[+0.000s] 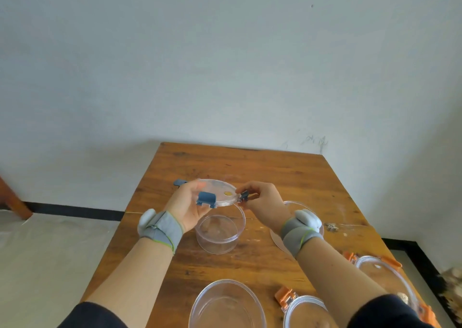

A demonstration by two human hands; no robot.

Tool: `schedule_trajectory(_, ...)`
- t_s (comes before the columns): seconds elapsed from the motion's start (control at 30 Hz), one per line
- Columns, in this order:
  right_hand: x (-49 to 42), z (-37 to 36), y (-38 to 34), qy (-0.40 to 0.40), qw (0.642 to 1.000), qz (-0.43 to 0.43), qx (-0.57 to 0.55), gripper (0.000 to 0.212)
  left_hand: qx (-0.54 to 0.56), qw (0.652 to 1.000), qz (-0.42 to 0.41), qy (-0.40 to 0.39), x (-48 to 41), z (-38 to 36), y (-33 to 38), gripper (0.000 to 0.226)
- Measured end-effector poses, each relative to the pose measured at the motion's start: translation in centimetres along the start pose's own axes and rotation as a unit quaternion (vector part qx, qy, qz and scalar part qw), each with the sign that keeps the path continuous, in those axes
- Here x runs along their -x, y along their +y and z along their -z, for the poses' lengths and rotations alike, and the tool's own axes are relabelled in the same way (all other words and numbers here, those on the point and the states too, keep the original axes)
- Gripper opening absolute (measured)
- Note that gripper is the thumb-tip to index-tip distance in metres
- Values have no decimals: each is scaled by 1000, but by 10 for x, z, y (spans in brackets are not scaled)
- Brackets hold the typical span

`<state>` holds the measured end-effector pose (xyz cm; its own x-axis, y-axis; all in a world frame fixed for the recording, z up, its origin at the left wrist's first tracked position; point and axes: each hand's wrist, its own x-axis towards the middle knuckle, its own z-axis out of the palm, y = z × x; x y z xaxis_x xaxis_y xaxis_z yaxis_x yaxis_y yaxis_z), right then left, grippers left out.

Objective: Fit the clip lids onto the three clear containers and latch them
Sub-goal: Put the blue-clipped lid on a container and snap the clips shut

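Note:
A round clear lid with blue clips (220, 192) is held in the air above a small clear container (218, 232) on the wooden table (250, 167). My left hand (187, 205) grips the lid's left side beside a blue clip. My right hand (262, 200) pinches the blue clip on the lid's right edge. A second clear container (292, 207) stands behind my right wrist, mostly hidden. A larger clear container (226, 305) sits at the front edge. Two clear lids with orange clips, one (300, 305) front centre-right and one (382, 272) further right, lie partly under my right arm.
The table's far edge meets a pale wall. The floor drops away on both sides, with a black skirting line. A wooden furniture leg (12, 202) shows at the far left. Small debris (331, 226) lies on the table's right side.

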<state>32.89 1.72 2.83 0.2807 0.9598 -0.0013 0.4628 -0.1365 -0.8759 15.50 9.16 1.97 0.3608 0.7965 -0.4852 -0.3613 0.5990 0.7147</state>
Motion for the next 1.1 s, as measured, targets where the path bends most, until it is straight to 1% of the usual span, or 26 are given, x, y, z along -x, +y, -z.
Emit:
schedule_trajectory(0.03,1,-2,5,3,1000,-3,1,34,-17,1000,1,6,3,0,-2,26)
schedule_trajectory(0.1,4,-4,13,23,1000,-8,5,38,-51,999,0,5,11,0,-5,19)
schedule_trajectory(0.17,10,-6,22,37,999,-6,7,41,-92,996,-9,12,17,2,-9,18)
schedule_trajectory(0.23,13,-6,24,48,999,-5,24,42,-161,985,-33,45,19,4,-12,18)
schedule_trajectory(0.33,17,-3,25,52,997,-4,55,39,-273,954,-78,96,22,6,-14,6)
schedule_trajectory(0.4,21,-3,26,43,996,0,81,40,-330,932,-104,107,25,10,-16,11)
schedule_trajectory(0.53,31,-4,31,30,995,3,99,40,-467,861,-166,115,34,21,-22,16)
schedule_trajectory(0.57,33,-5,31,27,995,3,98,40,-477,855,-173,111,36,23,-23,15)
schedule_trajectory(0.67,36,-8,29,17,994,1,108,40,-472,860,-163,106,37,28,-29,15)
schedule_trajectory(0.77,36,-9,27,21,993,-2,115,39,-460,868,-149,115,37,29,-32,24)
schedule_trajectory(0.93,32,-10,24,23,992,-15,126,39,-442,878,-134,123,33,29,-30,30)
schedule_trajectory(1.1,32,-11,25,18,990,-18,139,34,-385,909,-95,127,30,32,-33,27)
